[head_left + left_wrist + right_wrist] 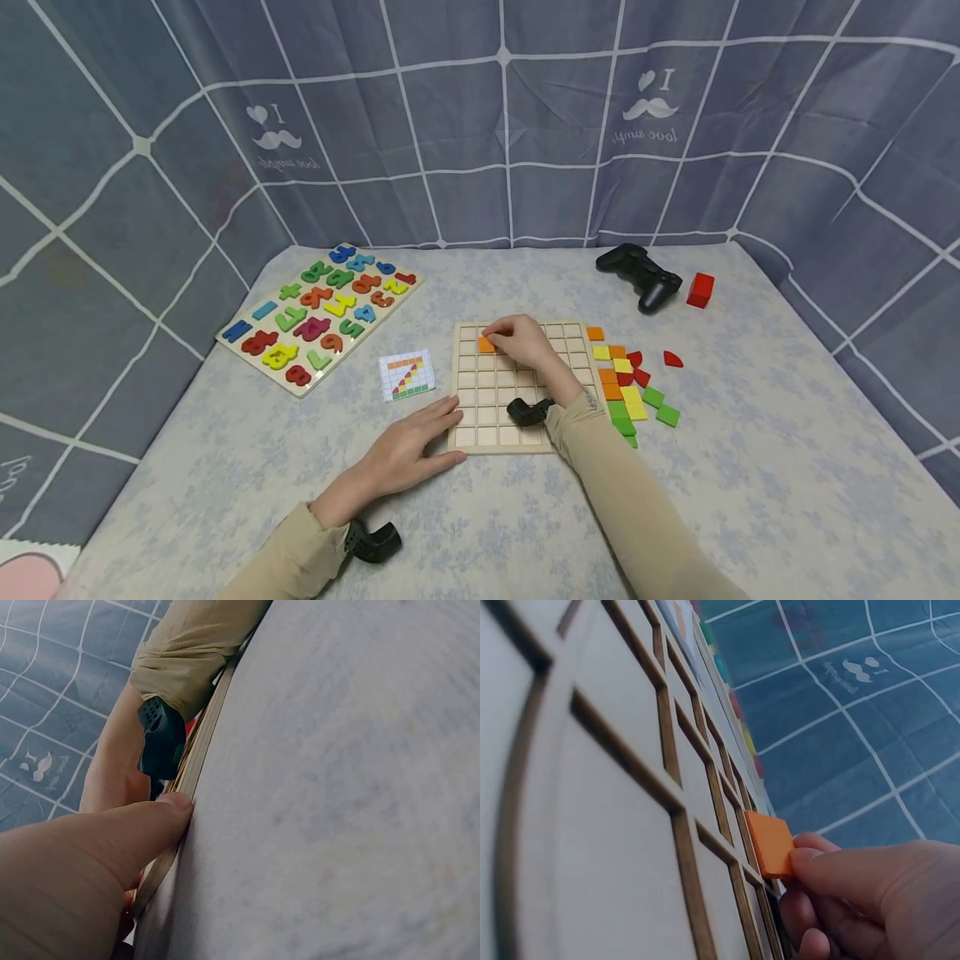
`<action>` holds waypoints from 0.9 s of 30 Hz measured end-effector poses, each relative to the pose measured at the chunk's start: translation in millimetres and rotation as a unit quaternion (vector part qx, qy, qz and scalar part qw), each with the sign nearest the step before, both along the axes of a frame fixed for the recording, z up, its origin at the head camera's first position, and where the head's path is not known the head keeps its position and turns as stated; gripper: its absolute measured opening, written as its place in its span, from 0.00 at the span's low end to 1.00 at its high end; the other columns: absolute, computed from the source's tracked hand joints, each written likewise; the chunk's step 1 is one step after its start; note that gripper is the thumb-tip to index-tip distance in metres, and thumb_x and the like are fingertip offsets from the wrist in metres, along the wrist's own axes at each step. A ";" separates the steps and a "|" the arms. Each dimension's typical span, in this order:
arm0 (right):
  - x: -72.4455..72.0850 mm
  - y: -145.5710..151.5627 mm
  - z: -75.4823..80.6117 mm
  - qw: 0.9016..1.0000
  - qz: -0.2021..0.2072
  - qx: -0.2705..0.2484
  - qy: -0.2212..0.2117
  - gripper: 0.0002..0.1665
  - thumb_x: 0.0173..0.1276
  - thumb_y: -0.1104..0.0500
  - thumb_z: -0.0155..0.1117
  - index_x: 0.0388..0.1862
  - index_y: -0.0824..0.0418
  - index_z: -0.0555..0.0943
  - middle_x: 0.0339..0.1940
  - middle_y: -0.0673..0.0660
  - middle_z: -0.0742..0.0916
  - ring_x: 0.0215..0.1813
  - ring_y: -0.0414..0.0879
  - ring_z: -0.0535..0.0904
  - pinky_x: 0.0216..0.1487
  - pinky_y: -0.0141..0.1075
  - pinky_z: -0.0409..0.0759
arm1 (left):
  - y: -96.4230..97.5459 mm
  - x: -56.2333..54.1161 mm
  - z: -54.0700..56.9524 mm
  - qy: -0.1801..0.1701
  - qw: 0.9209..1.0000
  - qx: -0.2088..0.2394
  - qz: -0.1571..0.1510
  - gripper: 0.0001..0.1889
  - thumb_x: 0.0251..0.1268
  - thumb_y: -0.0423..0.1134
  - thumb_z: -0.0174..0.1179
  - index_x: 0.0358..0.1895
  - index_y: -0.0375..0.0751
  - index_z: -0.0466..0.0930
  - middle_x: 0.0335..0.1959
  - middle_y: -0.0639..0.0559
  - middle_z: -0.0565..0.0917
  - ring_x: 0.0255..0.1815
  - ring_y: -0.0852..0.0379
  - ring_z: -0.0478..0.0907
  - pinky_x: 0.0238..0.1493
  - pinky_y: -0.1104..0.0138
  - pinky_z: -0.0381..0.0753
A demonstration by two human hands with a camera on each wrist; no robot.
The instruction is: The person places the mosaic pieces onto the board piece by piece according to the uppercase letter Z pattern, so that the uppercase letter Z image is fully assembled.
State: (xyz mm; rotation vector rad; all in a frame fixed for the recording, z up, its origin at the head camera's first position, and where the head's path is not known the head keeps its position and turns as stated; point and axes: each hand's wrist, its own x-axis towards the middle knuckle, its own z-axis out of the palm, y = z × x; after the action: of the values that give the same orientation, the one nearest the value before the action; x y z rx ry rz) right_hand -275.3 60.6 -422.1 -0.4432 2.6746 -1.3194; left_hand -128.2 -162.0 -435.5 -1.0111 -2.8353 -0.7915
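Note:
In the head view my right hand reaches over the wooden grid board. It pinches an orange square tile between thumb and fingertips, over the grid near the upper left corner. The right wrist view shows this orange tile tilted, its lower edge at the ridges of the grid. My left hand lies at the board's lower left, fingers stretched out along the left side. In the left wrist view the left thumb presses against the board's edge.
Left of the board lies a pattern card, with a colourful number puzzle behind it. Loose orange, yellow, red and green tiles line the board's right side. A black game controller and a red block sit at the back right.

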 end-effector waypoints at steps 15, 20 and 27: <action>3.4 -4.8 -2.8 0.997 0.000 0.067 0.046 0.11 0.63 0.52 0.67 0.42 0.53 0.86 0.39 0.50 0.85 0.41 0.46 0.79 0.43 0.39 0.78 | -1.4 -1.0 -0.1 -0.003 1.000 -0.004 0.002 0.33 0.64 0.55 0.58 0.65 0.37 0.70 0.69 0.45 0.64 0.70 0.50 0.60 0.65 0.54 0.66; 1.7 0.1 -2.7 0.996 0.036 0.069 0.036 0.13 0.66 0.53 0.64 0.46 0.55 0.85 0.43 0.52 0.83 0.44 0.46 0.78 0.46 0.39 0.78 | -0.5 -0.8 0.0 -0.005 1.000 -0.006 0.001 0.33 0.64 0.56 0.57 0.65 0.37 0.70 0.69 0.44 0.64 0.70 0.50 0.59 0.65 0.53 0.65; -1.8 27.0 13.3 0.998 0.063 -0.005 -0.007 0.17 0.69 0.54 0.59 0.54 0.59 0.81 0.50 0.57 0.83 0.50 0.52 0.77 0.50 0.43 0.77 | -0.1 -0.6 -0.2 -0.001 1.000 -0.008 -0.001 0.33 0.64 0.57 0.56 0.65 0.36 0.70 0.69 0.44 0.64 0.70 0.50 0.59 0.65 0.54 0.65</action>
State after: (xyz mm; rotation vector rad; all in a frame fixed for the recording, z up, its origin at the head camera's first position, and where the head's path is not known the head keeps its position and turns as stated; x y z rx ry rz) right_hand -277.1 87.5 -408.8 -0.5915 2.5825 -1.2952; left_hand -128.7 -162.2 -435.6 -1.0159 -2.8474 -0.7717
